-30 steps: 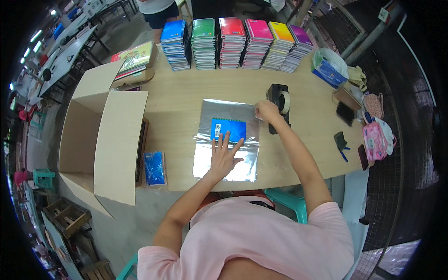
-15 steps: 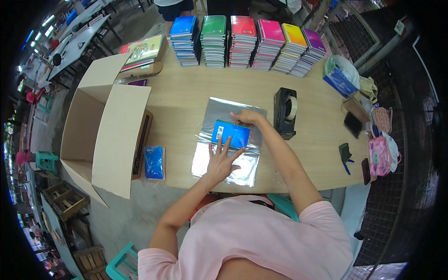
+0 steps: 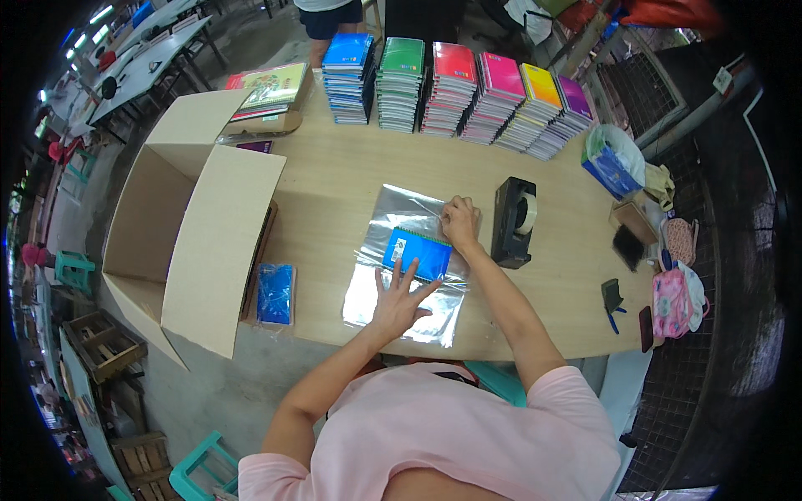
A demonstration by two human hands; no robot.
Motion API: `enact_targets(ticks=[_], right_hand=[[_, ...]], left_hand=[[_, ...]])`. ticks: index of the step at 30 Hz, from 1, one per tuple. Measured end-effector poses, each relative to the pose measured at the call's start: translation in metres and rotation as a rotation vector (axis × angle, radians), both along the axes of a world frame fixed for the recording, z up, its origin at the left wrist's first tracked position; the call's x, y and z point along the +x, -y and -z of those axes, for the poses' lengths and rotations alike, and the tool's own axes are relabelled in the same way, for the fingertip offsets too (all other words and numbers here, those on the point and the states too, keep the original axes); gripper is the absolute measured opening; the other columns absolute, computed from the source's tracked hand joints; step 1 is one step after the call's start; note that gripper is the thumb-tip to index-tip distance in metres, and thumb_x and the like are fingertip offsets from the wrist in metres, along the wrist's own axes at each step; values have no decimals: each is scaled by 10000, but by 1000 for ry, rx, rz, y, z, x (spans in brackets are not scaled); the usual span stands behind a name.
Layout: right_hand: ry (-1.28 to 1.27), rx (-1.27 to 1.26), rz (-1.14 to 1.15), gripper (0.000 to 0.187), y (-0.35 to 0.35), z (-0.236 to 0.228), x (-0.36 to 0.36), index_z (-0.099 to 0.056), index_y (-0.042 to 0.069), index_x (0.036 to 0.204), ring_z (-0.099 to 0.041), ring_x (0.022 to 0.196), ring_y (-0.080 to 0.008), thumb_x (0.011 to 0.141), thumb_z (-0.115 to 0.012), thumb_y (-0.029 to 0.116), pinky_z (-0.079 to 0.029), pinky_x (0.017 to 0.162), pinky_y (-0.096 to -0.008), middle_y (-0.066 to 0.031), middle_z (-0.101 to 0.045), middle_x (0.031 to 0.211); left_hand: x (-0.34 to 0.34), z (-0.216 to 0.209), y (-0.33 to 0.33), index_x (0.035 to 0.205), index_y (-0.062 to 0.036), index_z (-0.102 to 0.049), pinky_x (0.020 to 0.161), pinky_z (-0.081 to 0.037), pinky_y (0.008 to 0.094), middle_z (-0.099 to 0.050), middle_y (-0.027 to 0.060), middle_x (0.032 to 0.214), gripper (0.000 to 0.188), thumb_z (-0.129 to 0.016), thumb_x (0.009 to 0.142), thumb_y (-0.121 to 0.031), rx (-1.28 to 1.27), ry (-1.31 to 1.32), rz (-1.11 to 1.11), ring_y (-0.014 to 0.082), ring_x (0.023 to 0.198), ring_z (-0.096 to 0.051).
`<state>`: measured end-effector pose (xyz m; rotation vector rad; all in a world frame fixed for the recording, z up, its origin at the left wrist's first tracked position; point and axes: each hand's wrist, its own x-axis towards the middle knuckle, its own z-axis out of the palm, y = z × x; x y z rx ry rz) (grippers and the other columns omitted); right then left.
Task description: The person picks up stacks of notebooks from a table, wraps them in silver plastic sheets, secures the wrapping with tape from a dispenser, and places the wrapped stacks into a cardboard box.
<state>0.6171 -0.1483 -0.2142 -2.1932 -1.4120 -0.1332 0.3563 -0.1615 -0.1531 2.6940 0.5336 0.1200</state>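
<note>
evidently, the left hand (image 3: 398, 311) is steadying: its fingers are spread wide, tips resting on the near part of the blue notebook (image 3: 424, 253), gripping nothing, probably so the notebook won't slide. the right hand (image 3: 459, 222), ahead and to the right of the left one, has its fingers bent close together at the right edge of the clear plastic film (image 3: 399, 200); i cannot tell whether it pinches film or anything else. the notebook lies flat on that film between the two hands, spiral edge away from the left hand. just right of the right hand stands the black tape dispenser (image 3: 511, 227), likely put there for a short reach. left of the left hand are a wrapped blue pack (image 3: 276, 294) and an open carton (image 3: 221, 250). farthest ahead of both hands, stacked notebooks (image 3: 455, 73) line the desk (image 3: 334, 225), grouped by colour, seemingly to leave working room.

half a second ago the right hand reached over the film just beyond the spiral, index finger pointing left; now it has drawn rightward, fingers curled in. the left hand stays on the notebook.
</note>
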Motion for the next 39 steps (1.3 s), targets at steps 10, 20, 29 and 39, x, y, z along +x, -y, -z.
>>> enact_targets(ticks=[10, 20, 29, 39], right_hand=[[-2, -205, -150, 102, -14, -56, 6, -624, 95, 731, -605, 899, -313, 646, -673, 70, -462, 728, -467, -85, -632, 865], [-494, -351, -289, 109, -38, -37, 39, -695, 20, 762, -665, 681, -239, 686, -722, 93, -517, 657, -337, -101, -687, 724], [-130, -326, -254, 138, -34, -53, 6, -712, 56, 819, -681, 718, -291, 755, -722, 178, -528, 675, -416, -133, -702, 776], [106, -227, -298, 184, -4, -32, 3, -703, 123, 907, -573, 938, -268, 748, -611, 106, -443, 800, -437, -84, -665, 876]], left_hand=[[2, -3, 2, 1349, -390, -514, 982, -170, 797, -295, 179, 1492, 646, -760, 752, -414, -29, 129, -75, 462, 1368, -252], [10, -4, 4, 1382, -263, -481, 1001, -126, 791, -339, 193, 1447, 702, -753, 756, -427, -11, 96, -146, 428, 1370, -272], [8, 8, 5, 1356, -238, -498, 1012, -137, 778, -354, 214, 1433, 718, -790, 720, -399, 25, 110, -197, 428, 1373, -270], [13, 5, 7, 1377, -260, -486, 1010, -130, 779, -351, 212, 1443, 718, -771, 737, -416, 66, 104, -151, 426, 1378, -270]])
